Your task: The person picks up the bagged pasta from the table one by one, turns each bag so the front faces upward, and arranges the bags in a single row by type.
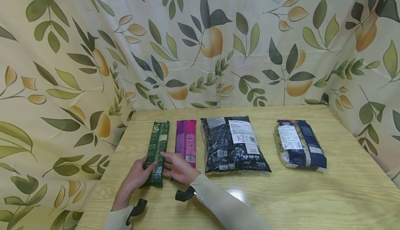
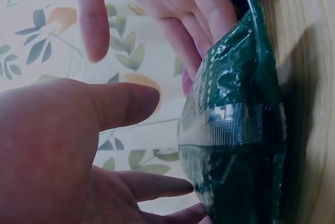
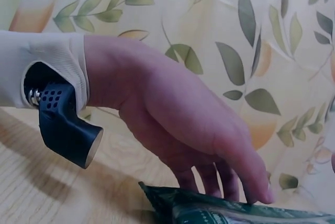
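Observation:
A long green packet (image 1: 160,136) lies on the left part of the wooden table, with both hands at its near half. Along its left side, the left hand (image 1: 138,173) touches it with extended fingers; the left wrist view shows the thumb raised off the packet (image 2: 230,109). The right hand (image 1: 180,168) is at the packet's right edge, partly above a purple and pink packet (image 1: 186,136). Its fingertips reach the green packet's side, seen also in the right wrist view, where the fingers (image 3: 209,179) point down and the far tips are hidden.
Right of the purple packet lies a large black bag (image 1: 218,146) with white labels. Farther right is a navy packet (image 1: 309,139) with a clear window. A curtain (image 1: 250,49) printed with leaves and fruit encloses the back and sides of the table (image 1: 297,198).

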`<action>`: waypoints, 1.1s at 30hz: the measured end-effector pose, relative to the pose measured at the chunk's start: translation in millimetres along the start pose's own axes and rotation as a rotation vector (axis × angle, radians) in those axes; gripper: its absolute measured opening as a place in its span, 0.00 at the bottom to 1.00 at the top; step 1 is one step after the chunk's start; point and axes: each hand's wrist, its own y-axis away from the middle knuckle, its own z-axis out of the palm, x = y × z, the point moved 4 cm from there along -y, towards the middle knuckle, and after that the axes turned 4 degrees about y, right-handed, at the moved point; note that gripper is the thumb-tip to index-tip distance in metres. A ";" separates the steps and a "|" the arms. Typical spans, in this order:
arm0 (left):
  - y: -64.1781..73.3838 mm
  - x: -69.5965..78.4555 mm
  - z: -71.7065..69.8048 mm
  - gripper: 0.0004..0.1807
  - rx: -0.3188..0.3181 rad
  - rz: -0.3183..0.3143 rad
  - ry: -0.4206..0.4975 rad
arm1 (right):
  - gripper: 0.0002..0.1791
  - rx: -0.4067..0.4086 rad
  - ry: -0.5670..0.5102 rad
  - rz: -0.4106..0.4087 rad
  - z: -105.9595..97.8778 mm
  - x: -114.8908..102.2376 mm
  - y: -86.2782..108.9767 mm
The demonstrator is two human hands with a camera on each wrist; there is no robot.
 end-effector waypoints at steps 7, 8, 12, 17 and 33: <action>3.0 0.9 4.3 0.44 0.035 0.003 -0.066 | 0.28 0.027 0.008 0.013 1.6 3.7 0.4; 2.8 0.9 5.1 0.44 0.042 0.008 -0.078 | 0.28 0.029 0.011 0.015 2.3 4.0 0.3; 2.5 0.6 7.3 0.44 0.053 0.003 -0.085 | 0.26 0.028 0.016 0.020 3.0 5.4 -2.1; 4.1 1.3 7.4 0.44 0.049 0.003 -0.075 | 0.25 0.011 0.038 0.031 3.5 6.7 -6.2; 7.5 6.3 9.3 0.44 0.023 0.011 -0.071 | 0.26 -0.044 0.006 0.034 8.7 4.6 -4.0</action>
